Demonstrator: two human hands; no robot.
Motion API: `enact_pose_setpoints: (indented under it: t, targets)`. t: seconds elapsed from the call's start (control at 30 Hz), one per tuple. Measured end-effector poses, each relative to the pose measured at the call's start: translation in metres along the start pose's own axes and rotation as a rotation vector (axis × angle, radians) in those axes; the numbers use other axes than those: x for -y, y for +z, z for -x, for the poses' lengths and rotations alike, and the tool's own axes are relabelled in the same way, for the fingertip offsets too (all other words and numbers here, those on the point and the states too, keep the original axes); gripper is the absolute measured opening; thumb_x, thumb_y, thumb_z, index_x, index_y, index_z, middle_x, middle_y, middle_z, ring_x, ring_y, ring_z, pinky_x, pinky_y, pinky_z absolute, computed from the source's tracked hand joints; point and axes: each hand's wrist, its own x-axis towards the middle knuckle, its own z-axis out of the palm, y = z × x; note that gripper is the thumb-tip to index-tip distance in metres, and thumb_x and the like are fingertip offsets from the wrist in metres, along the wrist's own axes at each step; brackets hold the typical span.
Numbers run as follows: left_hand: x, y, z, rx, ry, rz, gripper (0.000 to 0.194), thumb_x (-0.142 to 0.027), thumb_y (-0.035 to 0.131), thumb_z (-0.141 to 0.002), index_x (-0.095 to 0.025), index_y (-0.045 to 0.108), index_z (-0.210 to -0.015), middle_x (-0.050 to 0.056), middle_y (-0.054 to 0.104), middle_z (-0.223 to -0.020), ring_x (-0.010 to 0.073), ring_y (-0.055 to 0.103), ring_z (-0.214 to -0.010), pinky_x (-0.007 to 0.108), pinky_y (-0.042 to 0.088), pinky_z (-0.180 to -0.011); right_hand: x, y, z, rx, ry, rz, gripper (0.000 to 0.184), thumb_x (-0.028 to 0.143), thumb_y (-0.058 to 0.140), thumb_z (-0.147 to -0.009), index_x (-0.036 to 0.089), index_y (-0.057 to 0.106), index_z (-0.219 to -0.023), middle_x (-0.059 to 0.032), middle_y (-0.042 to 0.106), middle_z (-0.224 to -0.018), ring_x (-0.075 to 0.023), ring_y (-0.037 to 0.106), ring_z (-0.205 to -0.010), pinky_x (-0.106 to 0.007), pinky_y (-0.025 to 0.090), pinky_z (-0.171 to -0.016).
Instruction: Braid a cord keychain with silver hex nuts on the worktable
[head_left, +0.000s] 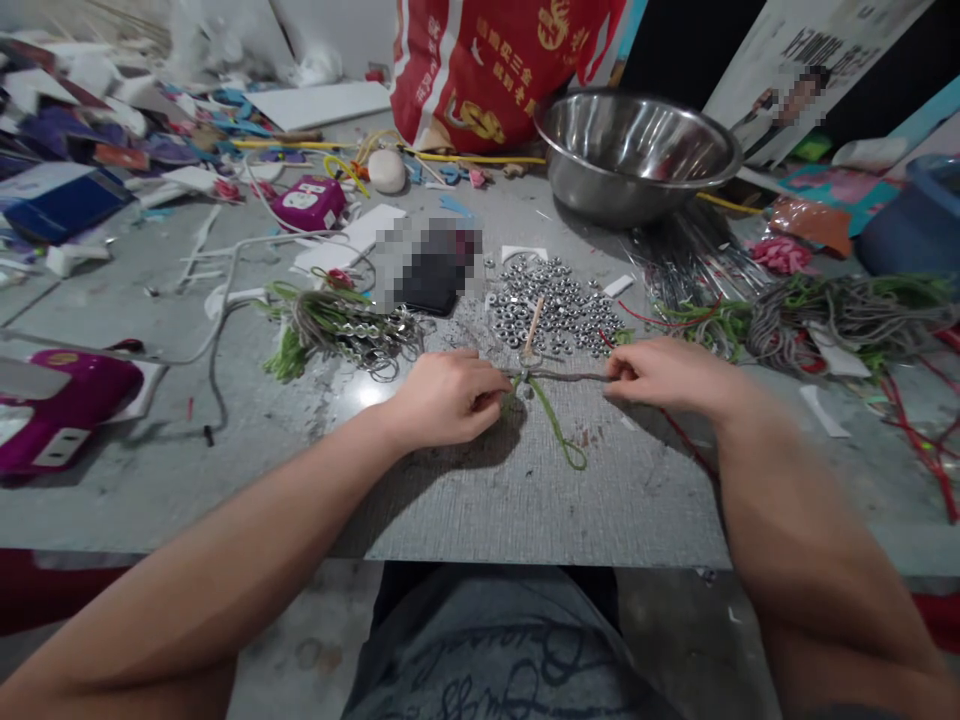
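My left hand (448, 397) is closed in a pinch on one end of a grey cord (570, 377) near the table's front middle. My right hand (660, 374) pinches the cord's other end, so it runs taut between them. A green cord (556, 430) hangs from the knot by my left hand and loops toward me. Just behind the cord lies a heap of small metal nuts (559, 300) with a thin wooden stick (533, 323) on it. A bundle of finished cords with nuts (341, 325) lies to the left of the heap.
A steel bowl (637, 150) and a red printed bag (487, 70) stand at the back. Loose grey, green and red cords (840, 315) pile at the right. A magenta box (56, 405) sits at the left edge, scraps and white cables behind it. A dark phone (431, 275) lies mid-table.
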Motion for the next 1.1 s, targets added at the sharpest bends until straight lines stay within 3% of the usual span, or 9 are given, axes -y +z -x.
enact_pose_setpoints:
  t: [0.17,0.27,0.4,0.57,0.8,1.0,1.1]
  targets:
    - [-0.001,0.001,0.0,-0.03,0.015,-0.014,0.028,-0.023,0.041,-0.078,-0.019,0.069,-0.08,0.001,0.062,-0.062,0.0141,0.05,-0.06,0.025,0.037,-0.053,0.005,0.009,-0.007,0.029,-0.064,-0.037,0.015,0.022,0.047,-0.072,0.019,0.057,-0.061,-0.0033,0.059,-0.062,-0.0127,0.048,-0.055,-0.026,0.026,-0.049]
    - [-0.002,0.001,-0.001,-0.084,0.003,0.006,0.028,-0.026,0.042,-0.081,-0.019,0.07,-0.081,0.001,0.06,-0.061,0.0145,0.048,-0.061,0.027,0.04,-0.059,0.01,0.009,-0.007,-0.009,-0.113,-0.433,0.012,0.021,0.051,-0.071,0.019,0.053,-0.059,0.0001,0.056,-0.057,-0.0088,0.044,-0.048,-0.023,0.03,-0.046]
    - [-0.005,0.003,-0.002,-0.145,-0.021,0.05,0.032,-0.035,0.043,-0.085,-0.018,0.07,-0.086,0.003,0.062,-0.067,0.016,0.048,-0.066,0.031,0.039,-0.066,0.025,0.011,-0.007,-0.036,-0.043,-1.121,0.01,0.026,0.055,-0.072,0.019,0.051,-0.065,0.0036,0.056,-0.054,-0.0044,0.038,-0.035,-0.02,0.026,-0.036]
    - [-0.009,0.007,-0.002,-0.17,-0.088,0.103,0.043,-0.056,0.05,-0.08,-0.02,0.068,-0.095,0.004,0.065,-0.081,0.0198,0.05,-0.081,0.034,0.035,-0.075,0.042,0.018,-0.009,0.016,-0.062,-1.524,0.015,0.027,0.062,-0.067,0.018,0.051,-0.065,0.0037,0.06,-0.053,-0.0031,0.041,-0.031,-0.017,0.024,-0.032]
    - [-0.015,0.014,-0.005,-0.183,-0.096,0.095,0.048,-0.062,0.055,-0.074,-0.022,0.067,-0.096,0.003,0.067,-0.084,0.0201,0.051,-0.084,0.034,0.03,-0.075,0.051,0.024,-0.009,0.018,-0.095,-1.639,0.018,0.028,0.064,-0.067,0.017,0.051,-0.063,0.003,0.062,-0.054,-0.0025,0.043,-0.031,-0.016,0.027,-0.032]
    - [-0.016,0.017,-0.006,-0.243,-0.054,0.069,0.022,-0.032,0.049,-0.088,-0.022,0.066,-0.079,-0.001,0.066,-0.071,0.0166,0.049,-0.076,0.033,0.027,-0.072,0.053,0.026,-0.01,0.023,-0.107,-1.568,0.017,0.029,0.061,-0.07,0.017,0.05,-0.064,0.0022,0.062,-0.056,-0.0029,0.042,-0.033,-0.018,0.03,-0.034]
    - [-0.015,0.017,-0.007,-0.245,-0.068,0.086,0.022,-0.027,0.047,-0.088,-0.02,0.064,-0.077,-0.001,0.065,-0.069,0.0164,0.048,-0.075,0.033,0.027,-0.071,0.053,0.027,-0.007,-0.198,-0.093,-1.42,0.013,0.027,0.057,-0.074,0.018,0.051,-0.069,0.0026,0.061,-0.062,-0.0026,0.042,-0.034,-0.019,0.031,-0.035]
